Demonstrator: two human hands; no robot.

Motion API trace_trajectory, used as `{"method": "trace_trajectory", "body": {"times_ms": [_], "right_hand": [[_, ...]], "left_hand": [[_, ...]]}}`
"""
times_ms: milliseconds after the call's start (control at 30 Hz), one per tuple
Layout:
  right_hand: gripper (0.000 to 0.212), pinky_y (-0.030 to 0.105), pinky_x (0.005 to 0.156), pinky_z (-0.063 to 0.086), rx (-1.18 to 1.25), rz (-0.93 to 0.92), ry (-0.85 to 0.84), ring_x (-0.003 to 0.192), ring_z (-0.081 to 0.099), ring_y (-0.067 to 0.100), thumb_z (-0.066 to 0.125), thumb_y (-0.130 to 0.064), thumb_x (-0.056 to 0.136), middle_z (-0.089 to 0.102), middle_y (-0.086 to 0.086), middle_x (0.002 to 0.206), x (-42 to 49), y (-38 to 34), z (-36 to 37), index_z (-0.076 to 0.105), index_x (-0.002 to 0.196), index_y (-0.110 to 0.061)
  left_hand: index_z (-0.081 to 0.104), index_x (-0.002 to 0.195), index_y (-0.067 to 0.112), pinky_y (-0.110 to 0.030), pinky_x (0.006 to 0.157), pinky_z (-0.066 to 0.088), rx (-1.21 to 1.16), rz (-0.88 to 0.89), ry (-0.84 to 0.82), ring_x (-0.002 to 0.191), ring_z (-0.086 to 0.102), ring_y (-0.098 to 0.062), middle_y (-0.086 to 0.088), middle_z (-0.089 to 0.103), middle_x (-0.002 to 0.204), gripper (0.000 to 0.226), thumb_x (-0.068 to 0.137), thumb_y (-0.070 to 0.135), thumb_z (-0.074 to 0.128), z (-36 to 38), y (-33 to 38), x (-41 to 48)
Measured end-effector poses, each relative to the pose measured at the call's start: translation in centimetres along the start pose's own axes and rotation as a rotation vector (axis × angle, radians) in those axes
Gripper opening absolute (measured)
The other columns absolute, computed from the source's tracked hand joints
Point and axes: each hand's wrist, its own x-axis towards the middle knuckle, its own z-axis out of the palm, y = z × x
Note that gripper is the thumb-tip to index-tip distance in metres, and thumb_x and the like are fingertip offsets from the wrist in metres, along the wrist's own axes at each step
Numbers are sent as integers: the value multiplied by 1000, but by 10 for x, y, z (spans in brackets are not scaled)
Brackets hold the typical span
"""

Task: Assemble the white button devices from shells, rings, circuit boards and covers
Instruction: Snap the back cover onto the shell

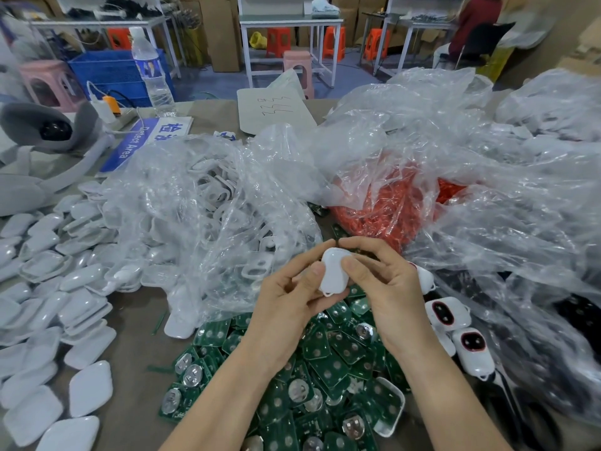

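Both hands pinch one white device (335, 271): left hand (289, 297) cradles it from below, right hand (383, 281) has thumb on its face. We hold it above the green circuit boards (325, 369). White covers (65, 304) left, finished devices (455, 323) right, orange rings (390, 203) bagged behind.

Water bottle (151, 70), perhaps a headset (48, 128)

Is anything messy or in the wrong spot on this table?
Yes. One white shell lies on the heap of green circuit boards, apart from the other white parts. White covers lie scattered on the left, beside the plastic bag.
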Motion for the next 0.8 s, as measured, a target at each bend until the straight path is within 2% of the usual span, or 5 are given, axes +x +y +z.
{"method": "trace_trajectory", "body": {"times_ms": [133,233,400,700,800], "right_hand": [[22,19,82,51,-236,-131,4,97,66,9,66,-12,87,71,-7,100,0,3,-1,70,98,-31],[36,23,92,49,-437,-207,-47,112,60,9,74,-22,78,63,-14,115,-2,4,-2,66,111,-33],[52,19,94,46,-600,-290,-91,114,56,4,79,-28,72,60,-12,121,-3,2,-5,63,121,-22],[44,23,85,50,-642,-297,4,103,58,4,83,-17,71,60,-6,113,-1,5,-4,68,112,-14],[44,15,82,46,-648,-293,-24,102,56,0,78,-31,70,60,-8,113,-1,5,-3,67,110,-15]], "left_hand": [[74,110,20,-34,81,58,-103,-55,24,100,71,-24,-13,71,115,29,83,21,62,-1,-1,1],[76,105,20,-27,70,59,-173,-94,63,91,73,-20,-12,73,110,27,82,19,62,-1,0,3],[77,101,17,-24,60,58,-245,-128,74,81,74,-21,-13,74,103,24,83,16,61,-1,1,3],[56,132,15,-24,78,57,-47,-57,2,104,70,-21,-9,71,116,51,82,16,61,-1,-4,0],[56,132,15,-27,82,57,13,-41,6,109,68,-23,-7,72,115,46,85,15,57,-2,-6,0]]}}
